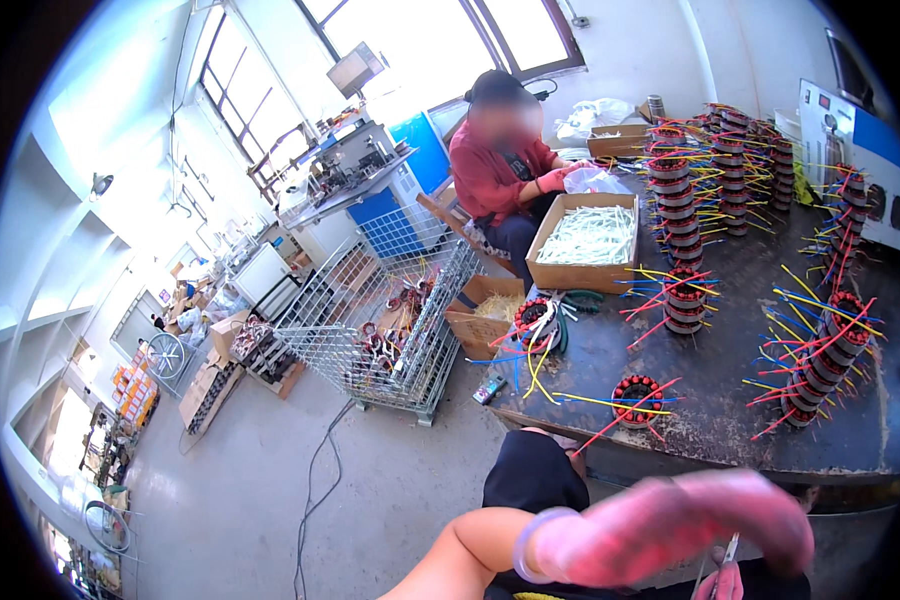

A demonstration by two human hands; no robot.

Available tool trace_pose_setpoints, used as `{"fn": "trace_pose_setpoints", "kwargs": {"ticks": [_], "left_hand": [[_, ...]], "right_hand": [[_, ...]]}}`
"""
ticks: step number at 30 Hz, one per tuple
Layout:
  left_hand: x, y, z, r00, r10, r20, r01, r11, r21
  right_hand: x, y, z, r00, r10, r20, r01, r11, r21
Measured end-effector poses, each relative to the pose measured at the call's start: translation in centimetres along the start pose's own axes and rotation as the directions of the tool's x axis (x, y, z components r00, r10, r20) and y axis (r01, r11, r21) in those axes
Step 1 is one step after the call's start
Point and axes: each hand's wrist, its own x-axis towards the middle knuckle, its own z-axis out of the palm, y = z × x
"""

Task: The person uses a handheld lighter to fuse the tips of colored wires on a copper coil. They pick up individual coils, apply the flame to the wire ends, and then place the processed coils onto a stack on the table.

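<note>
My left hand (670,528), in a pink-red glove, reaches across the lower right of the view in front of the table's near edge. It is smeared by motion, so its fingers cannot be read. Below it, partly hidden, my right hand (727,583) has its fingers closed round a slim silver tool (733,548), whose kind I cannot make out. Nearest on the table lies a ring-shaped motor stator (638,400) with red windings and red, yellow and blue leads. Another stator (538,326), with white strips across it, rests beside dark green-handled pliers (582,300).
Stacks of wired stators (677,215) stand on the dark table (710,440); one stack (825,365) leans at the right. A cardboard box (580,275) holds white tubes. Across the table sits a person (500,165) in red. A wire cage (370,330) stands left; a cable (320,490) crosses the floor.
</note>
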Motion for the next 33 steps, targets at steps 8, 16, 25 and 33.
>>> {"fn": "trace_pose_setpoints", "kwargs": {"ticks": [8, 16, 25, 33], "left_hand": [[-0.6, 0.1, -0.7, 0.998, -0.022, 0.056, 0.026, 0.997, -0.070], [-1.1, -0.1, -0.5, 0.992, -0.040, 0.119, 0.050, 0.995, -0.088], [-1.8, -0.9, -0.1, 0.988, -0.083, 0.134, 0.092, 0.993, -0.068], [-2.6, -1.8, -0.3, 0.974, -0.120, 0.190, 0.138, 0.986, -0.089]], "right_hand": [[0.4, -0.6, 0.2, 1.000, 0.010, 0.004, -0.010, 0.999, -0.034], [1.2, -0.8, 0.8, 1.000, 0.002, 0.026, 0.000, 0.998, -0.063], [2.3, -0.8, 2.2, 0.996, 0.008, 0.085, -0.003, 0.998, -0.059], [2.7, -0.8, 2.9, 0.994, -0.007, 0.111, 0.014, 0.998, -0.066]]}}
